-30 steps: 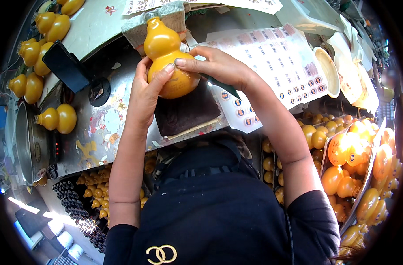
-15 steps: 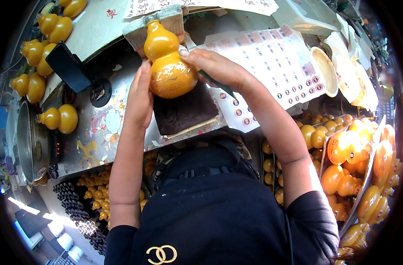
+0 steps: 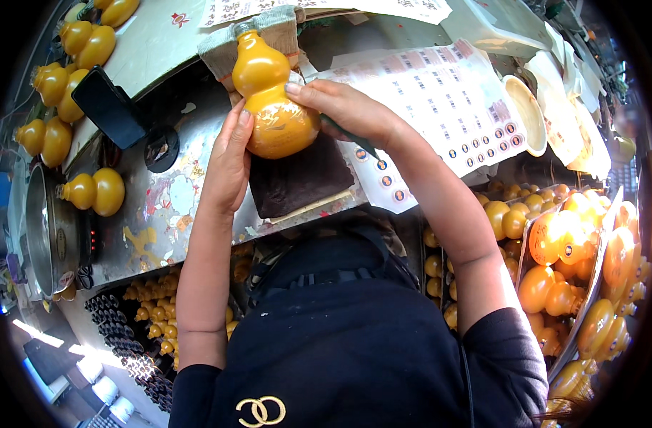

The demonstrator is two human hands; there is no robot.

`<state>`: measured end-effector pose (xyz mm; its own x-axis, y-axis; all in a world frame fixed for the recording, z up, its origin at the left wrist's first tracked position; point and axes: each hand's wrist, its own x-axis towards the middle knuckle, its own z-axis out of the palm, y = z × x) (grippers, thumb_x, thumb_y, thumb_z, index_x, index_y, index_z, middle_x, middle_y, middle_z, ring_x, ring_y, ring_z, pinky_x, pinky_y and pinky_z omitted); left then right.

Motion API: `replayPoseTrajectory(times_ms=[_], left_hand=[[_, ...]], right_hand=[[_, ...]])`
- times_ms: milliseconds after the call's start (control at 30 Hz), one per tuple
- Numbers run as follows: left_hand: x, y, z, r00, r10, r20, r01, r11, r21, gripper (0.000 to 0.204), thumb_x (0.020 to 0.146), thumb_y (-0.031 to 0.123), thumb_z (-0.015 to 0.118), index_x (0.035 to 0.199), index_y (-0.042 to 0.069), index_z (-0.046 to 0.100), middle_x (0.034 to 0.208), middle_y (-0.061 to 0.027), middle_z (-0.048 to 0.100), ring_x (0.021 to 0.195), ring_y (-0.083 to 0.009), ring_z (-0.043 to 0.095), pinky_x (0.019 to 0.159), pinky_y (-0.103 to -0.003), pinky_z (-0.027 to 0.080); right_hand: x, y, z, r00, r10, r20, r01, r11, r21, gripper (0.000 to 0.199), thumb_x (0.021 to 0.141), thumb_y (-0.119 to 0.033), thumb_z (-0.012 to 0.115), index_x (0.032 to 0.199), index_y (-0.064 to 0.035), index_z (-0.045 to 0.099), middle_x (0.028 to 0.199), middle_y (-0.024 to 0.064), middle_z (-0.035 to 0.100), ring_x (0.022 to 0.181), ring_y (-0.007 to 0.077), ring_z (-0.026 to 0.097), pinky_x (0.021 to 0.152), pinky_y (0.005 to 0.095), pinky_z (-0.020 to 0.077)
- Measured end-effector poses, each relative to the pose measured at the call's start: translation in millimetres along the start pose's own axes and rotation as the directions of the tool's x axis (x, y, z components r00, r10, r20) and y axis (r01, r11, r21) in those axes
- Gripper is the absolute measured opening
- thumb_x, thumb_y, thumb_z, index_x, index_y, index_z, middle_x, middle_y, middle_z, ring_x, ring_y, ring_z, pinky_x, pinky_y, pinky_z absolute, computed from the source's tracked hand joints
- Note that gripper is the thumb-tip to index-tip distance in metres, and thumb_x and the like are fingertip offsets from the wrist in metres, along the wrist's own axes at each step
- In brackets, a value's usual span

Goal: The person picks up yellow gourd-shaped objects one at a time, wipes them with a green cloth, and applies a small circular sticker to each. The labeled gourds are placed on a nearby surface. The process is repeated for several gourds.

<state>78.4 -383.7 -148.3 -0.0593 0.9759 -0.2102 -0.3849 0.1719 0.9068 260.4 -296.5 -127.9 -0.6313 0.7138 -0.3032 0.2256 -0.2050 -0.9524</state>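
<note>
Bottle (image 3: 279, 110), one, gourd-shaped, yellow, glossy, with a clear neck and fine markings on the lower bulb. Held between both hands above the desk (image 3: 176, 239), neck pointing away from the person, base toward them.

Left hand (image 3: 229, 160): curved about the left side of the lower bulb, thumb laid against it; gripping the bottle jointly with the other.

Right hand (image 3: 351, 110): closed on the bottle's right side, thumb at the waist; its remaining fingers are mostly hidden. A dark green strip (image 3: 353, 135) juts from beneath this hand; how it is held cannot be told.

Pad (image 3: 301, 185), dark brown, on the desk, nearer the person than the bottle and partly overlapped by it. Whether the two touch cannot be told.

Cloth (image 3: 213, 53), grey, folded, behind the bottle's neck and upper bulb.

Label sheet (image 3: 440, 100), white, with rows of small printed marks and round blue stickers, right of the bottle and partly under the right forearm.

Phone (image 3: 110, 107), black, tilted, left of the hands, beside a round black base (image 3: 161, 148).

Second bottle (image 3: 94, 192), yellow, lying at left, next to a metal pan (image 3: 47, 228).

Bottle row (image 3: 79, 46), yellow, upper left.

Dish (image 3: 526, 118), pale, round, right of the label sheet.

Bottle stock (image 3: 554, 285), many pieces, yellow to orange, packed at lower right.
</note>
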Motion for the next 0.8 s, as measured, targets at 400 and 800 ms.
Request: replayPoseTrajectory(times_ms=[400, 800], left_hand=[[-4.3, -7.7, -6.8, 0.993, 0.096, 0.074, -0.099, 0.994, 0.039, 0.055, 0.102, 0.035, 0.037, 0.145, 0.002, 0.027, 0.143, -0.0116, 0.038, 0.134, -0.0204, 0.035, 0.112, -0.034, 0.026], [1.0, -12.7, 7.0, 0.989, 0.142, -0.033, -0.143, 0.989, -0.047, 0.05, 0.103, 0.037, 0.034, 0.139, 0.001, 0.036, 0.136, -0.0109, 0.045, 0.127, -0.0191, 0.044, 0.109, -0.035, 0.031]], right_hand=[[-17.3, 17.1, -2.0, 0.996, 0.007, 0.088, -0.021, 0.988, 0.156, 0.059, 0.091, -0.056, 0.05, 0.123, -0.0069, 0.052, 0.066, -0.0021, 0.048, 0.052, 0.0025, 0.043, 0.043, 0.0168, 0.0338], [-12.9, 7.3, 9.0, 1.0, 0.006, -0.018, -0.005, 0.999, 0.052, 0.065, 0.092, -0.06, 0.043, 0.124, -0.0042, 0.051, 0.08, 0.0018, 0.054, 0.061, 0.0064, 0.048, 0.048, 0.0172, 0.0362]])
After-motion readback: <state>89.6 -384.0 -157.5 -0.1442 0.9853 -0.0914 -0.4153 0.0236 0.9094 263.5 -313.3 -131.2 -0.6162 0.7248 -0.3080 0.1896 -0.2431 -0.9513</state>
